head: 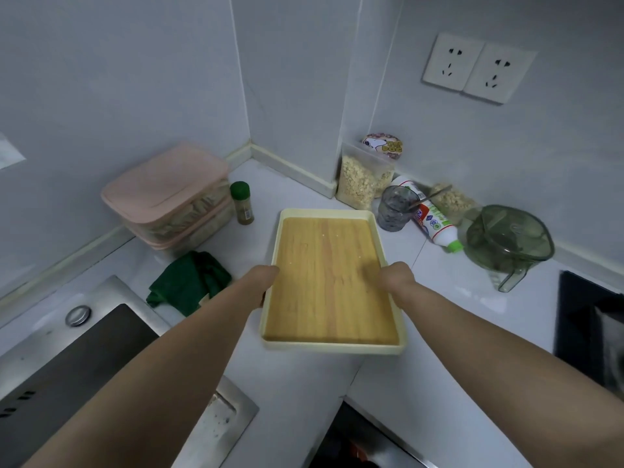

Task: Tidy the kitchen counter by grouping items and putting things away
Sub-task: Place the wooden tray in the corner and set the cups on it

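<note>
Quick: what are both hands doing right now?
Left hand: grips the cream tray by its left edge.
Right hand: grips its right edge.

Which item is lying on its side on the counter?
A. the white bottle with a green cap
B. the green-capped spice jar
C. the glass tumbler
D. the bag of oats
A: the white bottle lies flat to the right of the tray, its green cap pointing toward the camera, while the spice jar, glass tumbler and bag of oats all stand upright.
</note>
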Tool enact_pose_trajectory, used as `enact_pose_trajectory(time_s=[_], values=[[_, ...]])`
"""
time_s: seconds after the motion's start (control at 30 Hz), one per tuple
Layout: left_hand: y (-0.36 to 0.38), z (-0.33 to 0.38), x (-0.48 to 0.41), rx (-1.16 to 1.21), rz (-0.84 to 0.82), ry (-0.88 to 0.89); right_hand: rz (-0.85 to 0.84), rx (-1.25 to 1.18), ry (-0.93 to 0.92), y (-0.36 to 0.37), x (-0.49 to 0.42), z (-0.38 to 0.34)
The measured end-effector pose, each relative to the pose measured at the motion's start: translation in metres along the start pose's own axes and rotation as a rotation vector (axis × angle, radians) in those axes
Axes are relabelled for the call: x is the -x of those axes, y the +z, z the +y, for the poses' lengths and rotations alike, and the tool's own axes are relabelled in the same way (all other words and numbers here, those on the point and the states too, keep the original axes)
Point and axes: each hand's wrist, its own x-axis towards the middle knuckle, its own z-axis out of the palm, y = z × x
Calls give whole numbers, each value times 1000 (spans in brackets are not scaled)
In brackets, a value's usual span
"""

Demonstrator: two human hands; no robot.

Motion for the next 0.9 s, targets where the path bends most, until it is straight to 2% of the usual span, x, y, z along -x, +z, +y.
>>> enact_pose_trajectory(time_s=[0.1,0.57,0.9], values=[[4,-3,9,73,15,25,-19,-83,6,-7,15,4],[34,-5,70,-142,173,176,39,-307,-41,-57,55,37],[111,-11,138,-243,176,350,148,-415,-4,-128,98,110]])
